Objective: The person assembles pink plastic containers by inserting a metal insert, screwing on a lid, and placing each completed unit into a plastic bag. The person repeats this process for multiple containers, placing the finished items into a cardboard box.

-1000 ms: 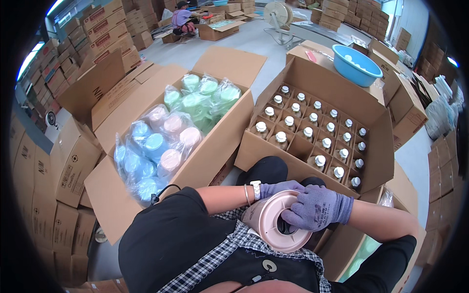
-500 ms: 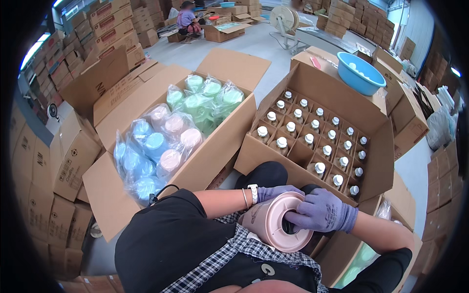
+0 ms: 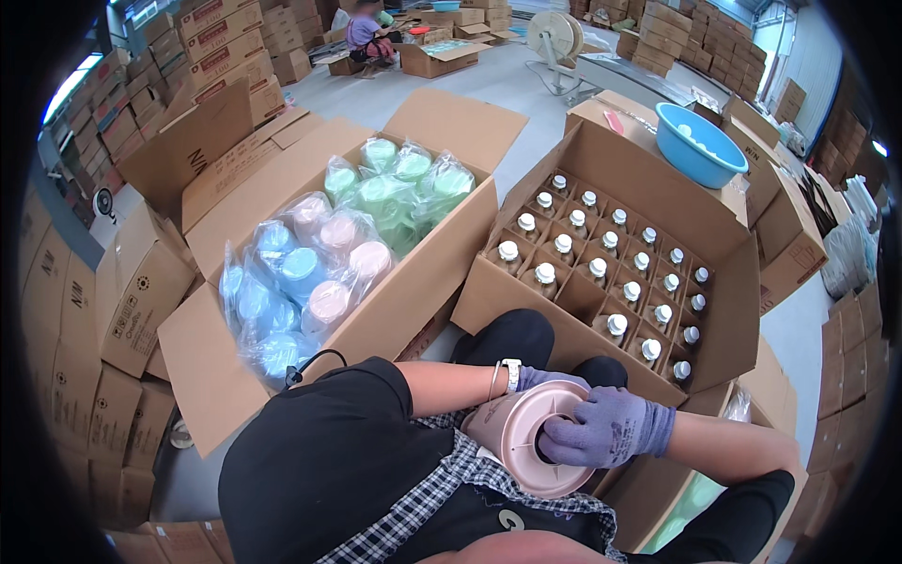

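A pink plastic thermos shell (image 3: 507,434) lies tilted in my lap, its round ribbed end turned up to the right. My left hand (image 3: 552,378), in a purple-grey glove, grips the shell's far side; most of its fingers are hidden behind it. The gloved right hand (image 3: 609,428) has its bent fingers pressed together in the dark round hole at the centre of that end. What those fingertips hold inside is hidden. Ahead on the right stands a divided carton (image 3: 719,254) of bottles with white caps (image 3: 616,324), one compartment near its front being without a bottle.
On the left an open carton (image 3: 413,282) holds bagged blue, pink and green plastic shells (image 3: 301,268). A blue basin (image 3: 691,155) with small white pieces rests on a box behind the bottles. Another open carton (image 3: 700,498) sits by my right elbow. Farther off, a person (image 3: 366,38) sits among boxes.
My right hand has turned slightly and shifted a little down and left with the shell's end, covering more of the hole. The left hand keeps its grip.
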`<state>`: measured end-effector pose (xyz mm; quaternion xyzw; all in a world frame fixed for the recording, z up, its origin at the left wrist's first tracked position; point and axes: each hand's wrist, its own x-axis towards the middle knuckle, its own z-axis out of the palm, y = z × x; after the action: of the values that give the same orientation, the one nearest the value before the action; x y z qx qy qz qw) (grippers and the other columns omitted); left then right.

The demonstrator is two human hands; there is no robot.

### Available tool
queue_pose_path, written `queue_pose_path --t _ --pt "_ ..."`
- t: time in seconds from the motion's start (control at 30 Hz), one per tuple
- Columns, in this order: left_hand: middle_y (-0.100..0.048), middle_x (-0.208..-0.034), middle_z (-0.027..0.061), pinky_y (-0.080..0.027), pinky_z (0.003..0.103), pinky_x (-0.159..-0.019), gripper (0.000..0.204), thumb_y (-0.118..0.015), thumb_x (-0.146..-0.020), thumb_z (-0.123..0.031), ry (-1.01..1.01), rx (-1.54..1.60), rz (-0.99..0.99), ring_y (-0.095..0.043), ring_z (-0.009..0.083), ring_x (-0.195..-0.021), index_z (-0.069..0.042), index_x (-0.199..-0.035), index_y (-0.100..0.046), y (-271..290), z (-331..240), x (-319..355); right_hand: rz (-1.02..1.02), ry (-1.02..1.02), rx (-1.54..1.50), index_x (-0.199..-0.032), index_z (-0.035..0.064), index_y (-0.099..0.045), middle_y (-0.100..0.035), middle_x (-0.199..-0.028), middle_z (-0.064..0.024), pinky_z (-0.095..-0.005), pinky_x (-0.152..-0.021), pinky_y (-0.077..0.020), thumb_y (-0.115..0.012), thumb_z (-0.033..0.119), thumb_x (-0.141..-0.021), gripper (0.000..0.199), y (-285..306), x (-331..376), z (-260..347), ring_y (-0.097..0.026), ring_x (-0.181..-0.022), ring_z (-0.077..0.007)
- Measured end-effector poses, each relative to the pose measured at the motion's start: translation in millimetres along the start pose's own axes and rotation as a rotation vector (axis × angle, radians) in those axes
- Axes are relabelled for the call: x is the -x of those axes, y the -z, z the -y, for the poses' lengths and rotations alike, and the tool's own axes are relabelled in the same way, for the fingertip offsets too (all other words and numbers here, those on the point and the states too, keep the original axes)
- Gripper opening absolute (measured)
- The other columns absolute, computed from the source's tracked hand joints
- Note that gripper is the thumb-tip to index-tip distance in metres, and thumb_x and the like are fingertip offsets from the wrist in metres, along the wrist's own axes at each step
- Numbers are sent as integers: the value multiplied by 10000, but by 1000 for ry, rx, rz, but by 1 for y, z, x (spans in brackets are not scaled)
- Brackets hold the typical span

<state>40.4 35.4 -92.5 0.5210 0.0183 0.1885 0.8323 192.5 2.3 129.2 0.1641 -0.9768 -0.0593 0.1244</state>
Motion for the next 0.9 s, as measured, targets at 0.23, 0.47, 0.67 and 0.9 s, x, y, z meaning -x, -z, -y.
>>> queue_pose_path --t 0.23,0.47,0.67,0.9 --pt "-663 -877 -75 -474 280 -762 216 -712 -1017 -244 -47 -146 -105 -551 35 -832 -40 -970 -763 -13 -24 12 9 -38 -113 -1112 235 -678 -607 -1049 18 -350 -590 -556 -669 266 -828 286 -23 3 1 -621 -736 -161" --pt "-738 -1001 -24 -550 284 -846 305 -631 -1104 -349 -87 -153 -477 -634 43 -925 -77 -1093 -770 -3 -30 32 -14 -422 -206 -913 177 -674 -644 -794 -7 -376 -548 -513 -723 314 -900 147 -23 8 -5 -671 -667 -210" --pt "-662 -933 -50 -520 282 -840 576 -535 -1085 -635 -134 -342 -696 -579 44 -920 -94 -997 -710 -13 -49 70 -151 -462 -331 -1031 156 -721 -694 -963 -17 -371 -663 -535 -731 206 -846 192 -20 25 -3 -697 -786 -232" --pt "-645 -897 -39 -507 255 -783 628 -541 -1047 -687 -122 -366 -543 -587 48 -881 -85 -949 -692 -10 -46 63 -7 -299 -279 -1218 180 -707 -688 -1152 1 -359 -703 -541 -670 196 -860 360 10 24 -4 -696 -912 -199"
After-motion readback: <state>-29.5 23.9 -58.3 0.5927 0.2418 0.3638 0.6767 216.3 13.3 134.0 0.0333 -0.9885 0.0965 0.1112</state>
